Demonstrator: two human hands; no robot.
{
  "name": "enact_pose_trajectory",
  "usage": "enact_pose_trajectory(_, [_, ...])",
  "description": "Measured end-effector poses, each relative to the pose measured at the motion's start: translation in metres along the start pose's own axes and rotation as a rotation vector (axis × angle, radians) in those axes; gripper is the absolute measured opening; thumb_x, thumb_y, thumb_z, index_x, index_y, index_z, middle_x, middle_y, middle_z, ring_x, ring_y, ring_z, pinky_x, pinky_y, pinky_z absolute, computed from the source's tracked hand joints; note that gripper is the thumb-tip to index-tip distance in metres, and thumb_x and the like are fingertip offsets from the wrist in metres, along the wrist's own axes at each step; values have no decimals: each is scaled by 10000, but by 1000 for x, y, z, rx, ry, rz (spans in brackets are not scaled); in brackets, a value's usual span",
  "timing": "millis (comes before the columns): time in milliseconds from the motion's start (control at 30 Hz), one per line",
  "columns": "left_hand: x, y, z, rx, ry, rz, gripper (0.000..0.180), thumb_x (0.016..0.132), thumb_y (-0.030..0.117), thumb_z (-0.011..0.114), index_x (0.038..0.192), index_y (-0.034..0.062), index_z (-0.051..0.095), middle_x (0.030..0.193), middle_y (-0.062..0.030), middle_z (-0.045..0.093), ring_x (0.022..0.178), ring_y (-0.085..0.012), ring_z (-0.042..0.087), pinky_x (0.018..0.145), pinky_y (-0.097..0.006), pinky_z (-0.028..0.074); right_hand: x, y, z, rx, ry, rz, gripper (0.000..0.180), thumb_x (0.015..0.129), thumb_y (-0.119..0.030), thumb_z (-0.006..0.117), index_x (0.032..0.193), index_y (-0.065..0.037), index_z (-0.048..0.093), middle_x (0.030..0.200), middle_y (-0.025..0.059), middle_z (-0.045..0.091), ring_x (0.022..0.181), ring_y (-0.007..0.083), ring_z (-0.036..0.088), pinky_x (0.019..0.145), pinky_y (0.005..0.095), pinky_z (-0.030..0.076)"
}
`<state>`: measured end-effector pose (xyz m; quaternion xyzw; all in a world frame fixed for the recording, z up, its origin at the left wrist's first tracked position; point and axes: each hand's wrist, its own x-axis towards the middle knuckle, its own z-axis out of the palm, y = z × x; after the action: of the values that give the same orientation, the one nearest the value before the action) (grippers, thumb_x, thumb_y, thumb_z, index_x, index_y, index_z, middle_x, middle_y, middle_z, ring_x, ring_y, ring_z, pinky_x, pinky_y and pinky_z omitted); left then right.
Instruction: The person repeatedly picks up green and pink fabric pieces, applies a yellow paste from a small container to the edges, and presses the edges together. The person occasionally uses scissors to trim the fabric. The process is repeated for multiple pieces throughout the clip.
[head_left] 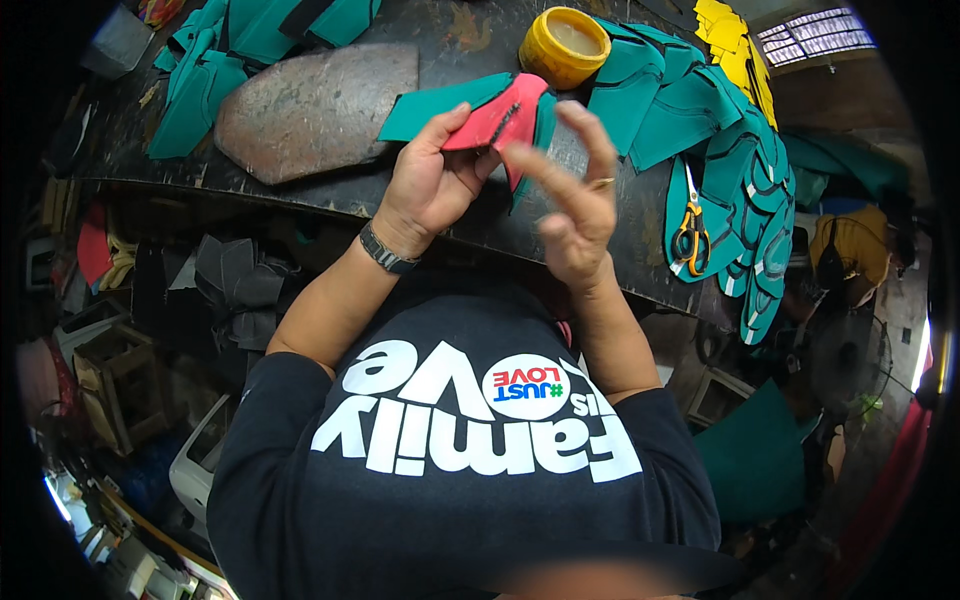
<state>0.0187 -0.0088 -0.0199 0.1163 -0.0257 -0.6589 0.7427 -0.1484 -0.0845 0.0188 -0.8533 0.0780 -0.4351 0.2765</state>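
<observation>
Orange-blk scissors (692,222) lie rt., yellow pcs (737,52) beyond.

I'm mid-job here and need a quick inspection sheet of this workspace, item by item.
Surface: dark worktable, scuffed and stained.
Job's things: red-and-green piece with black edging, held up over the table's near edge.
Clutter: green cut pieces heaped at right, orange-and-black-handled scissors lying on them; yellow tub, open; worn flat slab at left; yellow pieces at far right.
Hands: left hand pinches the piece; right hand is blurred, fingers spread beside it, contact unclear.
Cables: nothing seen for certain.
Surroundings: wooden crate at lower left, green sheet at lower right, barred window at upper right; edges dim.
</observation>
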Motion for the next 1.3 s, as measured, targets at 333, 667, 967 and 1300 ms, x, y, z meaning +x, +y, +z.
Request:
enact_pose_trajectory(333, [-16, 4, 21, 399, -17, 87, 282, 963, 168, 616, 1192, 4, 608, 1167, -113, 669, 1079, -200, 657, 940, -359, 543, 21, -17, -26, 369, 217, 98, 730, 940, -568, 566, 1460, -65, 470, 1355, 179, 532, 1319, 317, 440, 1134, 458, 281])
enact_pose_trajectory(667, [-30, -7, 35, 567, -104, 148, 365, 865, 59, 733, 1200, 9, 601, 1135, -99, 669, 1044, -176, 661, 895, -324, 550, 23, -24, -22, 824, 96, 613, 881, 760, 36, 754, 1518, -7, 306, 1430, 109, 437, 996, 146, 605, 907, 288, 521])
enact_pose_trajectory(967, [-33, -4, 45, 724, -90, 100, 362, 841, 6, 741, 1183, -1, 622, 1126, -101, 688, 1033, -178, 667, 923, -306, 540, 26, -20, -24, 777, 178, 608, 675, 878, 61, 652, 1490, -13, 377, 1213, 98, 612, 882, 84, 614, 802, 244, 532])
enact_pose_trajectory(1300, [-29, -5, 58, 773, -237, 169, 824, 816, -54, 702, 1524, 59, 296, 1287, -65, 547, 1181, -154, 562, 1027, -318, 462, 39, -23, -48, 143, -140, 264, 589, 937, 73, 571, 1491, -41, 406, 897, 3, 626, 731, 70, 525, 703, 191, 452])
